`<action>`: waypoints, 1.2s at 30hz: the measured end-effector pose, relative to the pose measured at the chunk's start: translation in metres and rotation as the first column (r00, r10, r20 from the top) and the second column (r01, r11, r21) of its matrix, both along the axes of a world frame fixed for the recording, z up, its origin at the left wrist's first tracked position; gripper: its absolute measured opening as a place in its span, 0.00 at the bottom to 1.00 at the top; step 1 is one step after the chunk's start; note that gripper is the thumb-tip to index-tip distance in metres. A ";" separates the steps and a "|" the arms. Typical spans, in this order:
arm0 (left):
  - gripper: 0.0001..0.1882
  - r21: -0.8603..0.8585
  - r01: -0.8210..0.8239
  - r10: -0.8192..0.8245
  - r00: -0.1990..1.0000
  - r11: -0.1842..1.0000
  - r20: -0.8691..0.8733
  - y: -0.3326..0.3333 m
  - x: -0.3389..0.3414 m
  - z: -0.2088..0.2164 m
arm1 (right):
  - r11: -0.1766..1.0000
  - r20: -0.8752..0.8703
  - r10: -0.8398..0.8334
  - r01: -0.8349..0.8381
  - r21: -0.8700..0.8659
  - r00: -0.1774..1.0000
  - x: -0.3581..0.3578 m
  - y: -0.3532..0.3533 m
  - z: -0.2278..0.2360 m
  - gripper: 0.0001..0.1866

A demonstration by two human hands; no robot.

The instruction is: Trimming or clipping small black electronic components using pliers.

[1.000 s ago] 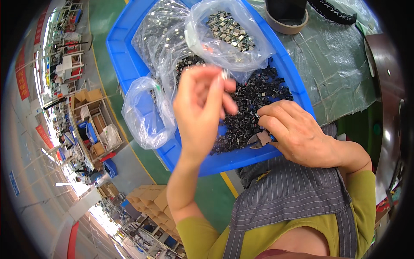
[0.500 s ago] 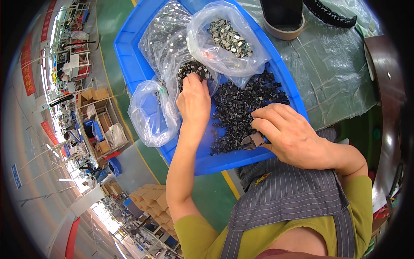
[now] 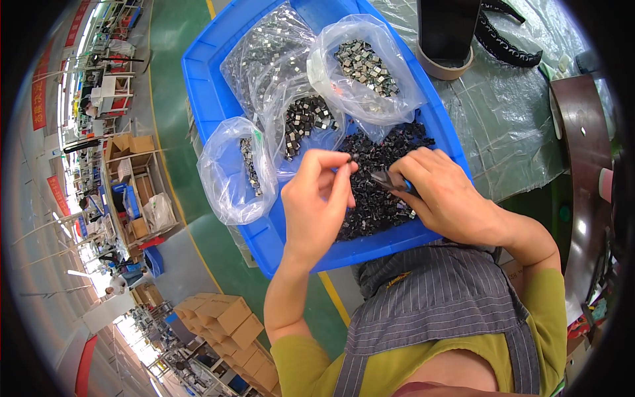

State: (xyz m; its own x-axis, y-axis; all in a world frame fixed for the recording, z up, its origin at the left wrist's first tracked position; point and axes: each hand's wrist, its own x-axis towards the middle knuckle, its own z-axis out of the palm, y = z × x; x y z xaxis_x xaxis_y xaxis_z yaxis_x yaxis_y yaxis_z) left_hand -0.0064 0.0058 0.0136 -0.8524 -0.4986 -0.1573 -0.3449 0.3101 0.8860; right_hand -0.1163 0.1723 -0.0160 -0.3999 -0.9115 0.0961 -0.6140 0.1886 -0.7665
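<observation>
Black small part (image 3: 354, 158) pinched in left hand (image 3: 314, 208) fingertips, above blue tub (image 3: 370, 250); left fingers inside tub's middle bag half a second ago. Right hand (image 3: 456, 202) closed around one plier-like tool (image 3: 385, 178), raised nearer left hand since. In tub: one black pile (image 3: 370, 215), at least three clear bags (image 3: 231, 210). Left of tub: red banner (image 3: 40, 109), lettered.

Loose pieces (image 3: 360, 221) lie along the near and right edges of the tray (image 3: 206, 86). One bag (image 3: 228, 192) overhangs the left edge; a second bag (image 3: 327, 141) sits mid-tray, a third bag (image 3: 354, 99) by the right edge, a fourth bag (image 3: 266, 66) toward the far left corner. Above the tray, the left hand (image 3: 314, 205) is left of the right hand (image 3: 450, 192).
</observation>
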 end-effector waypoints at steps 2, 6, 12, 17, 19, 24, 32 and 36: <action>0.04 0.198 -0.044 0.070 0.989 0.979 -0.131 0.002 0.008 0.002 | 1.000 -0.018 0.005 -0.004 0.025 1.000 0.001 -0.008 -0.002 0.15; 0.05 0.243 -0.039 0.068 0.991 0.969 -0.112 -0.002 0.019 0.002 | 0.999 -0.043 -0.007 0.008 0.037 0.999 0.003 -0.015 -0.002 0.14; 0.04 0.127 0.057 -0.051 0.998 0.990 -0.045 -0.005 0.024 0.001 | 1.000 -0.015 0.022 -0.022 0.014 1.000 0.005 -0.023 0.000 0.14; 0.05 0.110 0.096 -0.086 0.992 0.989 -0.095 0.001 0.021 0.000 | 0.987 0.089 0.050 -0.063 0.149 0.995 0.003 -0.020 0.006 0.13; 0.05 0.124 0.091 -0.077 0.991 0.988 -0.114 0.004 0.020 0.000 | 0.992 0.216 0.046 -0.070 0.101 0.975 0.002 -0.020 0.004 0.12; 0.08 0.356 0.100 -0.041 0.985 0.929 -0.170 0.008 0.017 0.002 | 0.995 0.301 0.045 -0.070 0.072 0.952 0.002 -0.018 0.004 0.12; 0.10 0.281 0.069 -0.008 0.977 0.957 -0.211 0.013 0.016 -0.006 | 0.993 0.302 0.047 -0.076 0.085 0.952 0.003 -0.019 0.004 0.13; 0.10 0.259 0.099 -0.048 0.980 0.961 -0.196 0.013 0.014 -0.005 | 0.999 0.280 0.027 -0.033 0.019 0.960 0.003 -0.019 0.001 0.15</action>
